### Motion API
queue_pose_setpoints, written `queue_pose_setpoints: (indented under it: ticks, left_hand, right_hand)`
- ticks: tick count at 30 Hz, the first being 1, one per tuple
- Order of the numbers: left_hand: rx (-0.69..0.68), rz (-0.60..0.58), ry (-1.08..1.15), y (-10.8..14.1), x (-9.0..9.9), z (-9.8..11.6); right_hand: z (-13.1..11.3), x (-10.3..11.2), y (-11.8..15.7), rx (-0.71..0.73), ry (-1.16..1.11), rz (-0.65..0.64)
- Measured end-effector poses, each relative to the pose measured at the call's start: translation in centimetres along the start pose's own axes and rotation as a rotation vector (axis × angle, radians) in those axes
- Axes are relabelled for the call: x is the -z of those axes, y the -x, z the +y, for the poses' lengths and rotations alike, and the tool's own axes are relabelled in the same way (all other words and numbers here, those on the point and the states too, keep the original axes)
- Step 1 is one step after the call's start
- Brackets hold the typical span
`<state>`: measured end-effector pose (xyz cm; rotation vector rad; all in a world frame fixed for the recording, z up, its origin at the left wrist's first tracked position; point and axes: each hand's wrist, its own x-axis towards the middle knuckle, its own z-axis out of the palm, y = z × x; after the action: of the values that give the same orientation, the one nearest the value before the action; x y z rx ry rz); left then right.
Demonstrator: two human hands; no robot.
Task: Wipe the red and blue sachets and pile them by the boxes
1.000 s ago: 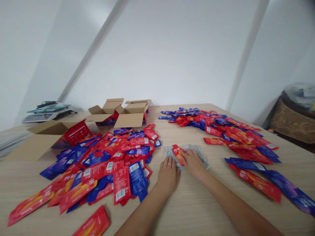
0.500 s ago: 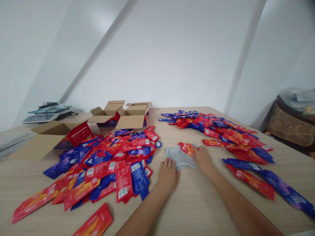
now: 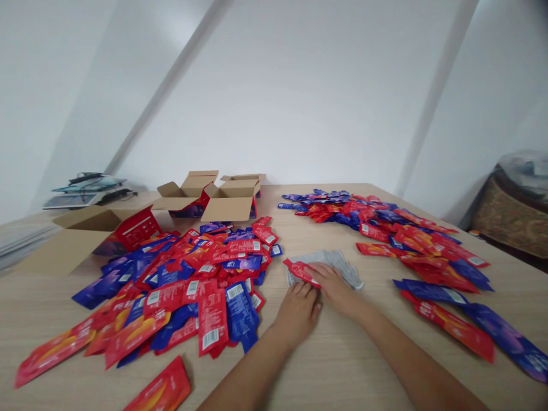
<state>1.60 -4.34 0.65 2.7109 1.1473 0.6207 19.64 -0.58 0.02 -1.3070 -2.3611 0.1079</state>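
Observation:
A grey knitted cloth (image 3: 342, 265) lies rumpled on the table, partly covered by my hands. On its left part is a red packet (image 3: 298, 269), slanting down to the right. The fingers of my right hand (image 3: 336, 288) are closed over the packet's right part, which they hide. My left hand (image 3: 298, 313) rests just in front, palm down, fingers lying flat and fingertips at the packet's near edge; its thumb points right. Left of my hands spreads a heap of red and blue packets (image 3: 213, 317), several with barcodes facing up.
A second heap of red and blue packets (image 3: 363, 214) runs along the right side, with loose ones nearer me. Open cardboard boxes (image 3: 229, 208) stand at the back left, another box (image 3: 72, 245) nearer. Papers and a flat device (image 3: 88, 191) lie far left; a patterned chair (image 3: 509, 214) stands right.
My right hand has moved left, bringing the red packet across the cloth beside my left hand. The packet now shows a plainer red side. The cloth's right part is more rumpled.

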Motion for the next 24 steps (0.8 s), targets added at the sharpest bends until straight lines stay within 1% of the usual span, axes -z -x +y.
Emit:
queue_pose_setpoints:
  ticks: [1,3,6,8,12,17,19,21,22,24]
  left_hand:
    - [-0.003,0.0,0.011,0.0,0.1,-0.1]
    - [-0.007,0.002,0.026,-0.2,0.2,-0.2]
    - [-0.007,-0.001,0.041,-0.4,0.3,-0.4]
    - [-0.009,-0.01,0.055,-0.4,0.3,-0.5]
    - [0.006,-0.034,0.067,-0.4,0.2,-0.5]
    - [0.031,-0.075,0.071,-0.2,0.3,-0.4]
    - [0.034,-0.082,0.068,0.0,0.4,-0.4]
    - [0.028,-0.081,0.069,0.1,0.4,-0.5]
    - [0.025,-0.079,0.071,0.2,0.4,-0.6]
    - [0.02,-0.08,0.071,0.3,0.3,-0.7]
  right_hand:
    - [-0.2,-0.2,0.2,0.013,-0.024,-0.059]
    - [-0.1,-0.3,0.6,0.041,-0.077,-0.123]
    - [0.2,0.0,0.8,0.093,-0.104,-0.157]
    - [0.4,0.1,0.5,0.096,-0.071,-0.174]
    - [0.9,-0.3,-1.1,-0.003,0.083,-0.195]
    - [2.1,-0.6,-4.9,-0.147,0.229,-0.197]
    - [2.6,-0.5,-6.2,-0.216,0.246,-0.174]
    - [3.0,-0.1,-7.2,-0.3,0.164,-0.094]
    - [3.1,0.1,-7.5,-0.36,0.055,-0.013]
    - [3.1,0.6,-7.7,-0.49,-0.236,0.19]
